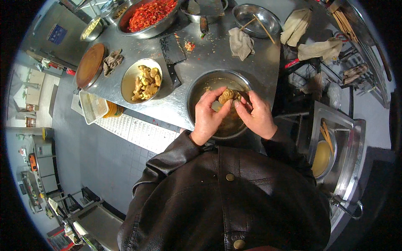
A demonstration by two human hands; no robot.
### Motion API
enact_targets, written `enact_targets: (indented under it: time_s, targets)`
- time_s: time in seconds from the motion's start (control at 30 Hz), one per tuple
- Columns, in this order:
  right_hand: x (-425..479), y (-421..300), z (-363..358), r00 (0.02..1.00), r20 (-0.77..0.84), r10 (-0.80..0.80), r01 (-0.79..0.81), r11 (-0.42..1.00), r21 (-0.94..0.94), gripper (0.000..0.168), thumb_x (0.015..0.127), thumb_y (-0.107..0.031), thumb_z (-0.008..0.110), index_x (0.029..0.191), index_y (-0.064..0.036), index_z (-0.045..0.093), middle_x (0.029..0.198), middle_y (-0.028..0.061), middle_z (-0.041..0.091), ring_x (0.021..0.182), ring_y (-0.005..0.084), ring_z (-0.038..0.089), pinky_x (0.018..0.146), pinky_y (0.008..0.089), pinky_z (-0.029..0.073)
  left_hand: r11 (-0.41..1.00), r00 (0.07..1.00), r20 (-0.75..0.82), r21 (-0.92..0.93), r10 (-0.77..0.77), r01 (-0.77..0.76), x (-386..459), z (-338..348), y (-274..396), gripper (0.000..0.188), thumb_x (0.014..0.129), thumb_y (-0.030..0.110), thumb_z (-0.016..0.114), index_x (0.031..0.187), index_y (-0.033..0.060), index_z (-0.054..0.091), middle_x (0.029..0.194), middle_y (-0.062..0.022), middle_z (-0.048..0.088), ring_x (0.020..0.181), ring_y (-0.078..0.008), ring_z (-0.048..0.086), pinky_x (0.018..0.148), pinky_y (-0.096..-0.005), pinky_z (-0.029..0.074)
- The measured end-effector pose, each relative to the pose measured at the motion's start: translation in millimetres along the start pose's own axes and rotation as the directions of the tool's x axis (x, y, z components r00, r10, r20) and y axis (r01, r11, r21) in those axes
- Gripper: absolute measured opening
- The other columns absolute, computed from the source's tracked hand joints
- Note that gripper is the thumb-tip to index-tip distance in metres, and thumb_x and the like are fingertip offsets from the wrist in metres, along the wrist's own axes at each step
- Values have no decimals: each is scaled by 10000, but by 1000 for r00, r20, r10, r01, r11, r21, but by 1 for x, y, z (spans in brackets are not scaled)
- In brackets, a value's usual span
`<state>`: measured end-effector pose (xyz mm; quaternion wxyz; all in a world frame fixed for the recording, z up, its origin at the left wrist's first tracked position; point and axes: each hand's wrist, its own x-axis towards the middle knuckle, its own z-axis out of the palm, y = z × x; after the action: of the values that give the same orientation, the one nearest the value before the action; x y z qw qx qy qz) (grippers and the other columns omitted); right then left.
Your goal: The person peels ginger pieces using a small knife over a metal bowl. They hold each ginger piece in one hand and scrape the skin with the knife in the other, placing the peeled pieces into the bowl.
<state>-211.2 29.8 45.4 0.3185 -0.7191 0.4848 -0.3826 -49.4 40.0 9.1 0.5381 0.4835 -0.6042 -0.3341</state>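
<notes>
My left hand (209, 114) and my right hand (257, 114) are together over a steel basin (192, 84) at the table's front edge. Between their fingertips they grip a knobbly piece of ginger root (228, 95). Something dark lies against the ginger by my right fingers; whether it is a tool or shadow I cannot tell. Cloudy water with brownish bits partly shows in the basin below. Left of the basin, a pale bowl (126, 83) contains several pieces of ginger (147, 82), some with pale bare patches.
A cleaver (172, 48) lies flat behind the ginger bowl. Farther back are a large bowl of chopped red chillies (150, 15), a second cleaver (204, 25) and a steel bowl (256, 20). A round chopping board (91, 66) stands left; a sink (348, 150) is right.
</notes>
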Motion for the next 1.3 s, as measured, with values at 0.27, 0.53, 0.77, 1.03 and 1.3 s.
enact_targets:
  time_s: [0.27,0.53,0.77,1.03,1.3]
  targets:
    - [3,-2,0,999,25,21,-20,1000,-21,245,798,-200,650,759,-24,485,626,116,562,531,253,591,477,354,441,997,999,26,68,-47,45,0,-1,4,369,741,-5,675,1095,-7,572,943,-86,567,877,-149,567,787,-247,457]
    - [4,-7,2,988,118,-100,111,990,-90,246,819,-219,623,759,-26,485,622,177,559,582,362,576,487,416,430,998,998,-19,-41,54,-55,2,1,3,313,729,0,686,1003,-18,537,1035,-97,579,954,-152,563,797,-271,470]
    - [4,-4,5,983,88,-163,171,981,-89,272,836,-251,601,761,-20,481,615,185,557,577,376,567,484,439,419,1000,999,32,9,-20,20,-2,-2,9,382,705,46,703,1038,6,522,931,-147,617,821,-275,633,711,-316,497]
    - [-3,8,17,989,148,-27,35,998,-51,308,887,-282,543,741,-16,489,618,191,558,576,358,557,511,419,417,964,985,37,203,166,-170,0,-7,11,378,701,64,705,1034,14,532,907,-162,608,791,-340,598,680,-354,484]
    - [-14,-7,21,854,506,123,-340,868,362,316,913,-285,527,736,-24,546,584,-13,487,541,78,455,482,257,362,963,979,199,269,-29,-27,10,-6,-14,327,710,57,623,1027,34,543,858,-192,585,774,-368,578,656,-410,470]
